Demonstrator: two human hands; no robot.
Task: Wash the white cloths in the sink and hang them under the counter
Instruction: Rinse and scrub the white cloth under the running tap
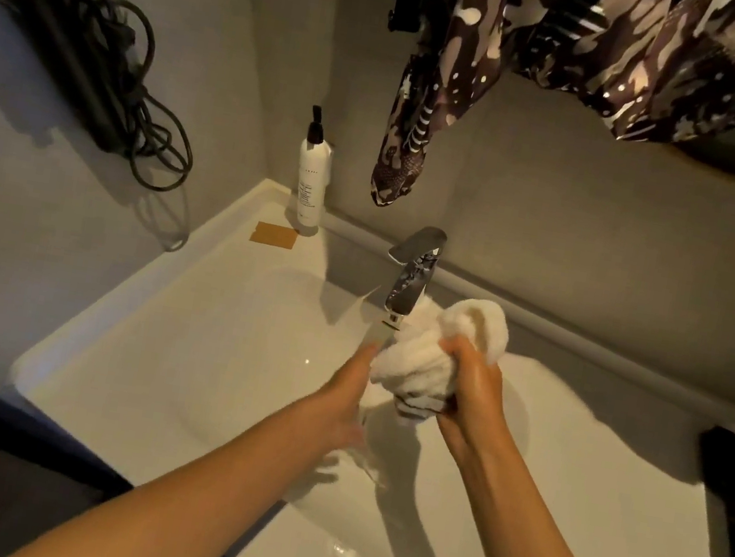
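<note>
Tap (409,275) over cloth (430,355), soap bottle (311,182) in corner, garment (585,48) overhead

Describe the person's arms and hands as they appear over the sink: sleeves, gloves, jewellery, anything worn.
Both forearms are bare, with no sleeves in view. The left hand and right hand wear no gloves, and no rings, watch or bracelets show. The right hand looks wet and glossy. The left hand's fingers are slightly blurred.

White cloth (434,361) over a white sink (181,345), and a shiny chrome tap (411,275) at the far side. Far left, a white bottle (311,182) with a black pump beside a tan card (274,235). Up top hangs brown-and-cream patterned fabric (585,48).
</note>
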